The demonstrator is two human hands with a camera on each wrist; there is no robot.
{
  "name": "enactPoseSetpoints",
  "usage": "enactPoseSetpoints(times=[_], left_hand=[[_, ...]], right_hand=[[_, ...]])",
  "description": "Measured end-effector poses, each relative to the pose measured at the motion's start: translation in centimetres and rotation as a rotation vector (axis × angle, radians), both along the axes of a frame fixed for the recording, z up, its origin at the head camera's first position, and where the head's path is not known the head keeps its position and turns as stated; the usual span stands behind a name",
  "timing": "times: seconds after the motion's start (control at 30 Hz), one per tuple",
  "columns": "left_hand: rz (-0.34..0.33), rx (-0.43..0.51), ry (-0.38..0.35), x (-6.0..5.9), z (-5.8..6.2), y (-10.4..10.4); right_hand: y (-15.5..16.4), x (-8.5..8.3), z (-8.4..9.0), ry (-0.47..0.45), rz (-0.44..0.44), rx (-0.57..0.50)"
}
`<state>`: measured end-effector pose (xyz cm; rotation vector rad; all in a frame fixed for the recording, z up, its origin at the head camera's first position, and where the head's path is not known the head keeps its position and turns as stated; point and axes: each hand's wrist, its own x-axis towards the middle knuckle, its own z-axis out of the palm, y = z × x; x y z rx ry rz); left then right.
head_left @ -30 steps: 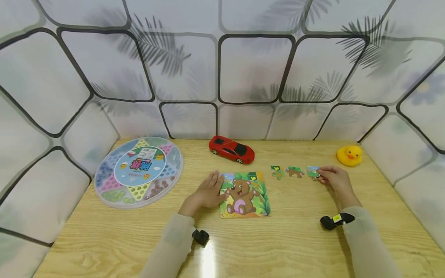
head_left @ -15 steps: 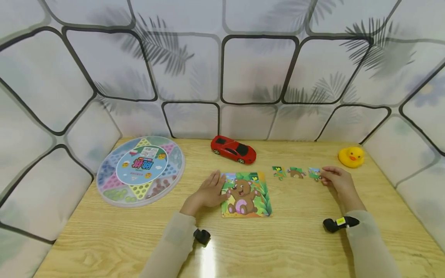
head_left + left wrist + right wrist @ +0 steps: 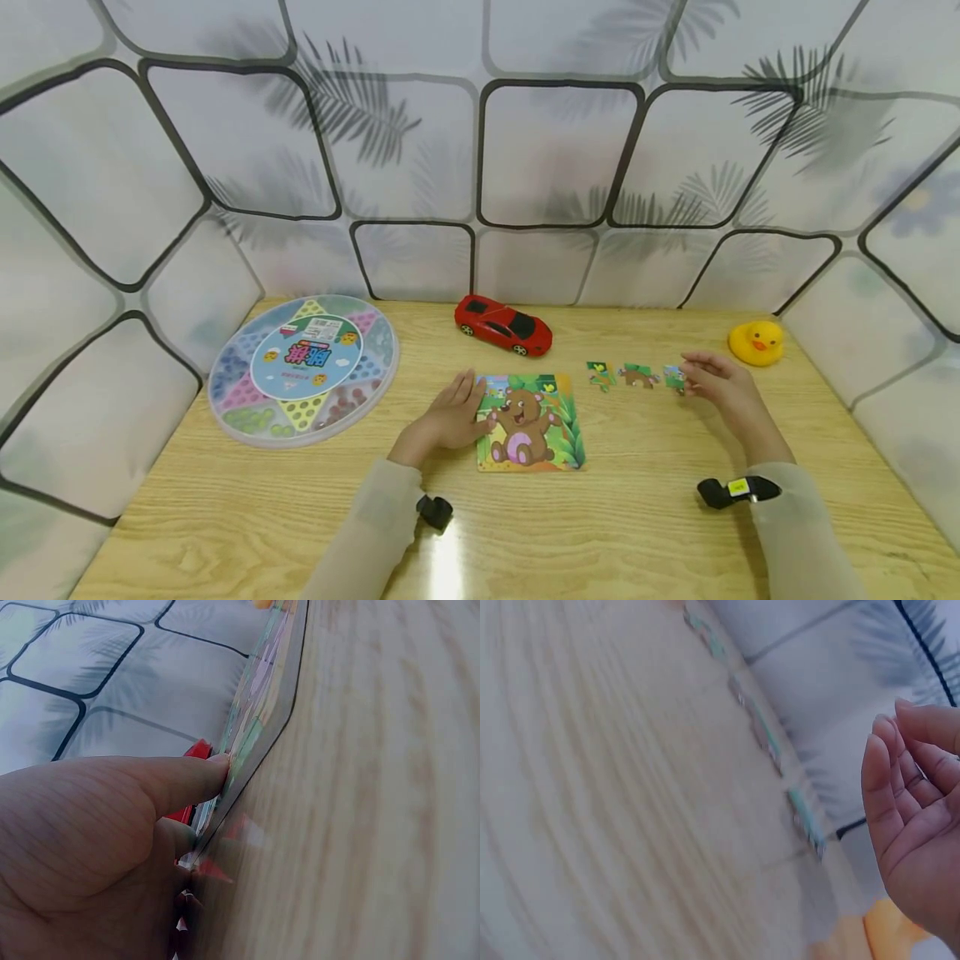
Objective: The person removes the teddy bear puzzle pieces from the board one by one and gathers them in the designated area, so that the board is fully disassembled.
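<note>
A square bear puzzle (image 3: 525,429) lies flat on the table. My left hand (image 3: 448,418) rests at its left side with straight fingers, the thumb tip touching its edge in the left wrist view. To the right, three loose jigsaw pieces stand in a row: one with a yellow bird (image 3: 600,377), a brown one (image 3: 637,377), and a blue-green one (image 3: 672,377). My right hand (image 3: 720,385) hovers just beside the blue-green piece. In the right wrist view its fingers are loosely bent with nothing between them, apart from that piece (image 3: 805,823) on the table.
A red toy car (image 3: 502,325) stands behind the puzzle. A round Chinese checkers set (image 3: 232,417) lies at the left. At the back right sits a yellow rubber duck (image 3: 756,343), beyond my right hand. A patterned cloth wall (image 3: 555,158) closes off the back and sides.
My right hand has let go of the blue-green jigsaw piece and lifted slightly off it. The piece now lies in line with the other two. My left hand stays at the puzzle.
</note>
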<state>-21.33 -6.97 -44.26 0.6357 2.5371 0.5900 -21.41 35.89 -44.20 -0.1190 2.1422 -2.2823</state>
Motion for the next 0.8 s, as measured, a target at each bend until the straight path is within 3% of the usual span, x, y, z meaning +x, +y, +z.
enactPoseSetpoints(times=[0.33, 0.63, 0.8], left_hand=[[-0.001, -0.002, 0.005, 0.0, -0.1, -0.1], [-0.002, -0.009, 0.015, 0.0, -0.2, -0.2], [-0.009, -0.007, 0.024, -0.2, -0.3, -0.2]], right_hand=[[-4.6, 0.1, 1.4, 0.031, 0.122, -0.055], [-8.4, 0.2, 0.7, -0.021, 0.207, 0.024], [-10.1, 0.1, -0.1, -0.063, 0.268, 0.173]])
